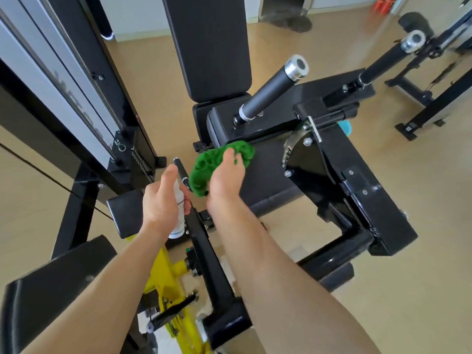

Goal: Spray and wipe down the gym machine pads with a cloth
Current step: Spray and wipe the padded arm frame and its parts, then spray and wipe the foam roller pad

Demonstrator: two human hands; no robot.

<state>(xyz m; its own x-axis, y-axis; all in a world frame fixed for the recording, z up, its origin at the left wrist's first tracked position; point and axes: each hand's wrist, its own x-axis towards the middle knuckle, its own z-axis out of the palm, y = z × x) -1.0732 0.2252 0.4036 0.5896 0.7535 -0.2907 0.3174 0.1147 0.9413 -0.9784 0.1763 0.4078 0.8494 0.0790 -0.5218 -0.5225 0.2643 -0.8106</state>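
Observation:
My right hand [226,181] presses a crumpled green cloth [221,162] against the left edge of a black pad [265,169] on the gym machine. My left hand [163,198] grips a small clear spray bottle with a white label [178,221], held upright just left of the cloth. A tall black back pad [207,44] rises behind, with a black seat block [224,121] at its foot. Another small black pad [125,213] sits below my left hand.
A black roller handle with a silver cap [273,88] juts up over the machine. Black frame arms [357,190] spread to the right. A weight stack tower with cables [76,98] stands left. Yellow frame parts [166,284] lie below. Beige floor surrounds everything.

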